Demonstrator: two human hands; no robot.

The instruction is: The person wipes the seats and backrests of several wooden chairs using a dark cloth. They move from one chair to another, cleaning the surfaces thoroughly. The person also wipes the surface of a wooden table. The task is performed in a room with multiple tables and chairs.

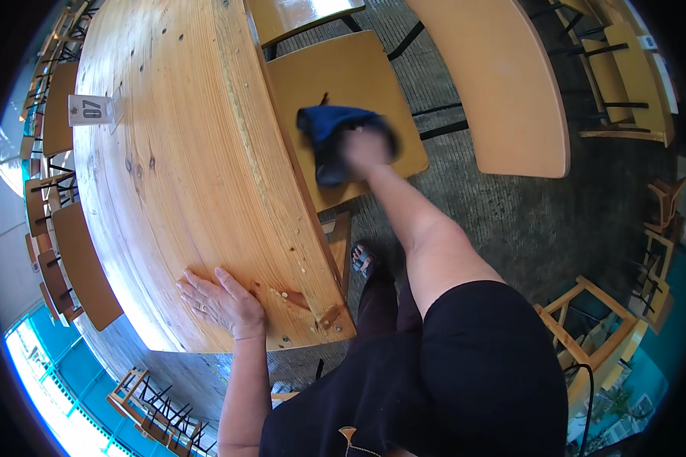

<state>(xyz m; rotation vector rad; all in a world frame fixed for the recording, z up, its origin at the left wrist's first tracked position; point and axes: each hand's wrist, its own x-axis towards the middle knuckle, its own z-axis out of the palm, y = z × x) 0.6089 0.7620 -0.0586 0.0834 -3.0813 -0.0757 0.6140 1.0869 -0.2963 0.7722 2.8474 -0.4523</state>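
Note:
My left hand [222,300] rests flat on the near end of a long wooden table [183,175], fingers spread, with nothing in it. To the right, my right hand [367,151] is blurred by motion over the wooden seat of a chair [335,67]. It grips a dark blue and black cloth [335,126], bunched up and pressed against or just above the seat; which of these I cannot tell. The fingers are partly hidden in the cloth.
A table number stand [91,110] is at the table's far left edge. A chair backrest [503,91] rises right of the seat. More chairs [84,263] line the table's left side. A wooden frame [591,320] stands at the lower right on the grey floor [503,217].

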